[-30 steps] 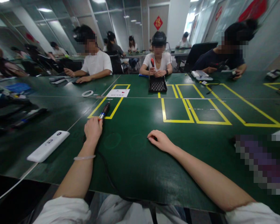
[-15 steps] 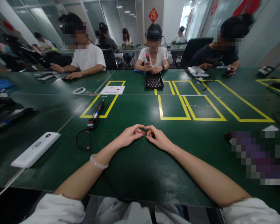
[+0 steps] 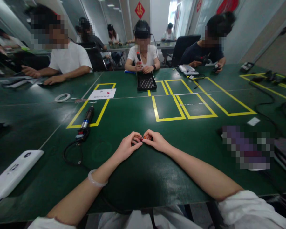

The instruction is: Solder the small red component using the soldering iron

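A small orange-red piece with a dark part point(image 3: 143, 139) sits between my fingertips, raised a little over the green table; its kind is too small to make out. My left hand point(image 3: 128, 145) pinches its left side with thumb and fingers. From the other side my right hand point(image 3: 157, 141) closes thumb and forefinger on it, covering part of the orange. The fingertips of both hands almost meet. Left of my hands lies a black and silver electric screwdriver point(image 3: 86, 121), its cable curling toward me.
A white power bank-like block point(image 3: 16, 173) lies at the left. Yellow tape outlines point(image 3: 170, 120) mark the green table point(image 3: 133, 111). Beyond are a paper label point(image 3: 102, 94), a white ring point(image 3: 62, 97) and a black tray point(image 3: 147, 88) before a co-worker. A pixelated object point(image 3: 245, 148) lies right.
My right hand has closed in on the small piece, which my left hand held beside it before. The view has turned to the right, so the table things sit further left.
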`<state>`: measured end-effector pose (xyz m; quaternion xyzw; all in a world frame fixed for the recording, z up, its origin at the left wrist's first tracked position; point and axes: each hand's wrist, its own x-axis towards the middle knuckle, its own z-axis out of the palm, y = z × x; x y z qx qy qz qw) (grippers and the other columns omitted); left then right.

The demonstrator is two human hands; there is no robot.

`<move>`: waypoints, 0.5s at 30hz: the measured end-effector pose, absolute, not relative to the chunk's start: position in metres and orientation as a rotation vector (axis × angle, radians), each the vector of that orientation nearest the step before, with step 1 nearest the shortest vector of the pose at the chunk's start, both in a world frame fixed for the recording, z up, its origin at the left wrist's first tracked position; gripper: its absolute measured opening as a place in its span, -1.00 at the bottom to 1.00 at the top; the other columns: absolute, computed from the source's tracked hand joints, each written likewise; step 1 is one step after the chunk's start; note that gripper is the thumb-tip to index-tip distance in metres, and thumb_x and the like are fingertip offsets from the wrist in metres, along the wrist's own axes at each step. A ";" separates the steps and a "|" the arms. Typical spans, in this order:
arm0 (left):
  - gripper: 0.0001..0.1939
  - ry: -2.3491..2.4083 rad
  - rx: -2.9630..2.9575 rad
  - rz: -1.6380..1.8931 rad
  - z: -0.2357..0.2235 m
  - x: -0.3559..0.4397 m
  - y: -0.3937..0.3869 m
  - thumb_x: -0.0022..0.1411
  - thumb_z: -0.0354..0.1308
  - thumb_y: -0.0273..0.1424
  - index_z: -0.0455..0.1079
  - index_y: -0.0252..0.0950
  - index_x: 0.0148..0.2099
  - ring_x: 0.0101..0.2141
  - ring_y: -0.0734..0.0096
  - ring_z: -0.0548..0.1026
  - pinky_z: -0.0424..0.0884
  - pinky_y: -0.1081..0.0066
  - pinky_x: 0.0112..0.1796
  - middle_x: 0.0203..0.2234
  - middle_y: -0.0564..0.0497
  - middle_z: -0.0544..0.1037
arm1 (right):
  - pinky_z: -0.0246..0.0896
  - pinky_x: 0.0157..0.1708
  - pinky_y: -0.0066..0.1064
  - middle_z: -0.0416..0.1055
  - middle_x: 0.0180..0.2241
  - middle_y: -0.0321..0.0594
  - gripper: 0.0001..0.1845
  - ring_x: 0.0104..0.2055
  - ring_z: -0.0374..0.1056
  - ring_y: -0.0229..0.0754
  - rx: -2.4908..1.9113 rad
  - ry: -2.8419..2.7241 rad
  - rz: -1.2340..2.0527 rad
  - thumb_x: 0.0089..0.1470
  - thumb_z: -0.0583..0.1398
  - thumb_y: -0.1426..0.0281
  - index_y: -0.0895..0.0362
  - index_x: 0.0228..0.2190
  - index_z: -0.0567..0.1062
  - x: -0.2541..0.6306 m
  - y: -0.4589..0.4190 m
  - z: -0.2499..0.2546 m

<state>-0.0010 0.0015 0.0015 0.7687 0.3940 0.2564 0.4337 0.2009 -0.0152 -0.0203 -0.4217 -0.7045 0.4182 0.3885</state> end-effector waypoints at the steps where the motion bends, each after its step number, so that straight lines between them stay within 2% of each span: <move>1: -0.76 0.984 1.955 0.646 0.002 -0.001 0.000 0.22 0.11 -0.27 0.31 -0.26 -0.10 -0.22 0.40 0.48 0.43 0.38 -0.20 -0.21 -0.03 0.49 | 0.19 -0.38 -0.48 0.36 -0.45 -0.34 -0.78 -0.42 0.28 -0.29 -1.077 -1.795 1.083 0.14 0.19 0.23 0.14 -0.31 0.38 0.201 -0.015 -0.020; 8: -0.74 0.996 2.056 0.659 0.010 0.000 -0.006 0.29 0.01 -0.20 0.32 -0.25 -0.08 -0.20 0.35 0.52 0.43 0.33 -0.11 -0.23 -0.02 0.54 | 0.09 -0.43 -0.51 0.36 -0.51 -0.35 -0.68 -0.47 0.23 -0.32 -1.141 -1.866 0.997 0.21 0.11 0.18 0.17 -0.42 0.42 0.198 -0.014 -0.018; 10: -0.73 0.983 2.072 0.660 0.012 0.000 -0.008 0.30 0.00 -0.20 0.30 -0.24 -0.06 -0.18 0.35 0.52 0.43 0.33 -0.10 -0.22 -0.02 0.55 | 0.10 -0.39 -0.49 0.37 -0.52 -0.33 -0.63 -0.45 0.25 -0.31 -1.153 -1.881 0.980 0.24 0.07 0.20 0.17 -0.49 0.41 0.197 -0.013 -0.018; 15: -0.75 0.983 2.148 0.692 0.014 0.000 -0.011 0.30 0.01 -0.22 0.32 -0.24 -0.07 -0.18 0.34 0.53 0.41 0.33 -0.09 -0.22 -0.01 0.55 | 0.15 -0.38 -0.47 0.37 -0.55 -0.32 -0.59 -0.46 0.29 -0.29 -1.122 -1.767 1.099 0.25 0.03 0.17 0.17 -0.49 0.40 0.192 -0.014 -0.021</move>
